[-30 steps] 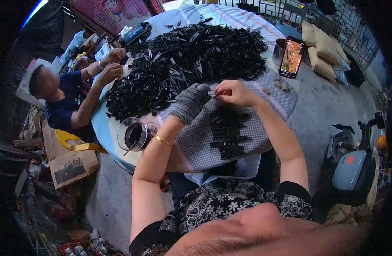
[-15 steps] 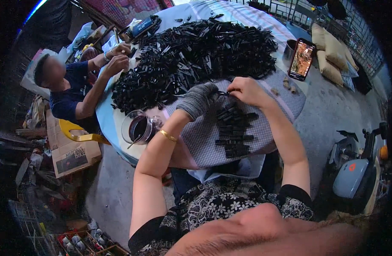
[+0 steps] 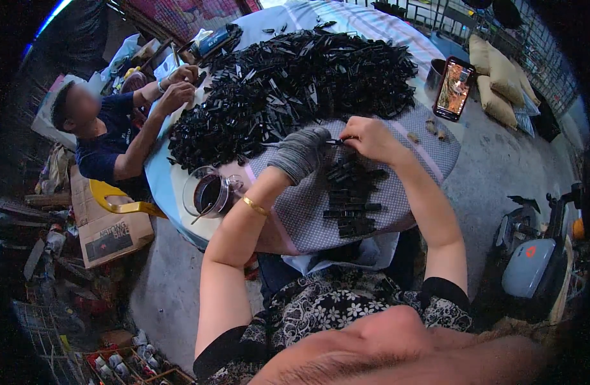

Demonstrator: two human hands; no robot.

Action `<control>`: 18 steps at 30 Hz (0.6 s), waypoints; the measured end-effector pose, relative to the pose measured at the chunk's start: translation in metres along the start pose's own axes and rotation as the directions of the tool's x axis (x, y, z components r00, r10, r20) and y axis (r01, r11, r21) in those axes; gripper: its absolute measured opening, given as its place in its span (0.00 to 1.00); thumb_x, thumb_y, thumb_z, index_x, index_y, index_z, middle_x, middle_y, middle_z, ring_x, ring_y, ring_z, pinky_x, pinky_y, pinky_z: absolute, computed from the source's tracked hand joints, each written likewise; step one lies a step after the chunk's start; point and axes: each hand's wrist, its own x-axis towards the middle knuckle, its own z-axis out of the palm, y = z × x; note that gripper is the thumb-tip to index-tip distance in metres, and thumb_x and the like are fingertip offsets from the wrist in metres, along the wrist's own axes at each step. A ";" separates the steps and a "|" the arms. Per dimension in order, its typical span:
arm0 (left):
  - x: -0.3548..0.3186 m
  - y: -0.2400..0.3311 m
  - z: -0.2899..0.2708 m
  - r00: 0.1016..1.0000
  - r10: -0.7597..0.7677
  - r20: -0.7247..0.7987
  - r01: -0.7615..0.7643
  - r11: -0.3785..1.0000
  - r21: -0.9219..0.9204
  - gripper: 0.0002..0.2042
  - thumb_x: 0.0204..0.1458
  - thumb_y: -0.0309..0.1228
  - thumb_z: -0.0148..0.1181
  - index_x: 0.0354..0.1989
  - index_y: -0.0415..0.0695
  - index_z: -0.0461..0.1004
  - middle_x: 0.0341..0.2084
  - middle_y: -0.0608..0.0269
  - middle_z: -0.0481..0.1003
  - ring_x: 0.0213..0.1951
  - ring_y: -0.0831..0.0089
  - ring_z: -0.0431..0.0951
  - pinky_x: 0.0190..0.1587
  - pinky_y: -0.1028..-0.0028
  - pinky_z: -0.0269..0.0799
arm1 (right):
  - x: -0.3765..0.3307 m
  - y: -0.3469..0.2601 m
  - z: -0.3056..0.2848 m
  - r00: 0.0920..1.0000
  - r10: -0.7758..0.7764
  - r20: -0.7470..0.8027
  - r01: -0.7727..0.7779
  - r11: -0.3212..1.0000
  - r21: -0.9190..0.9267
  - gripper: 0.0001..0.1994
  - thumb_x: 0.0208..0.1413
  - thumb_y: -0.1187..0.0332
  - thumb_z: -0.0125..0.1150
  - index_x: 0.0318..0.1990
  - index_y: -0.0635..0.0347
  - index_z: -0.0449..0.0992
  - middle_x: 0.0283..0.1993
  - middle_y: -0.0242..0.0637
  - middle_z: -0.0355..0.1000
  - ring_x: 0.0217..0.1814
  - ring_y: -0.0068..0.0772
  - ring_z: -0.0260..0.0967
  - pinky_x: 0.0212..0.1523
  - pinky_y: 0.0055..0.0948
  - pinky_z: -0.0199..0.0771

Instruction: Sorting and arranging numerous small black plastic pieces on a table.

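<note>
My left hand point(image 3: 300, 154), in a grey knitted glove, is closed on one end of a small narrow black piece point(image 3: 335, 141). My bare right hand point(image 3: 373, 139) pinches the other end between thumb and fingertips. The piece's exact kind is too small to make out. Just below my hands, a column of similar black pieces point(image 3: 351, 208) lies on the patterned tablecloth point(image 3: 295, 218). Beyond them spreads a large heap of loose black pieces point(image 3: 308, 77), some long and pointed.
Left of my forearm stands a glass mug point(image 3: 205, 192) of dark liquid. A phone point(image 3: 455, 88) leans against a metal cup at the right, near small tan pieces point(image 3: 431, 126). Across the table's left edge, a co-worker point(image 3: 115, 128) handles something dark. A yellow chair arm point(image 3: 121, 200) stands nearby.
My right hand has shifted and turned slightly, and the held black piece now lies more level between my hands. The gloved hand has moved only a little.
</note>
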 end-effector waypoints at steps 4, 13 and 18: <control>0.012 0.012 -0.003 0.995 -0.045 0.094 0.027 0.982 0.186 0.12 0.45 0.40 0.54 0.30 0.43 0.71 0.25 0.51 0.73 0.29 0.53 0.74 0.30 0.61 0.69 | -0.001 0.000 0.003 0.999 -0.037 -0.038 0.036 0.999 -0.035 0.06 0.42 0.75 0.59 0.30 0.63 0.74 0.30 0.40 0.69 0.34 0.41 0.68 0.34 0.33 0.68; 0.050 0.007 0.002 0.946 0.115 0.302 -0.181 0.962 0.202 0.11 0.45 0.37 0.54 0.33 0.44 0.71 0.28 0.50 0.74 0.33 0.53 0.74 0.36 0.61 0.69 | -0.004 0.001 0.008 0.993 0.103 -0.053 -0.104 0.994 -0.030 0.05 0.46 0.74 0.50 0.31 0.60 0.70 0.34 0.44 0.68 0.39 0.48 0.67 0.39 0.38 0.68; 0.059 0.000 0.006 0.905 0.147 0.400 -0.266 0.929 0.259 0.10 0.44 0.34 0.54 0.34 0.44 0.72 0.27 0.50 0.74 0.34 0.52 0.74 0.37 0.61 0.69 | -0.003 0.000 0.004 0.979 0.202 0.000 -0.201 0.976 -0.088 0.04 0.46 0.71 0.52 0.30 0.60 0.70 0.33 0.46 0.68 0.38 0.49 0.67 0.38 0.40 0.68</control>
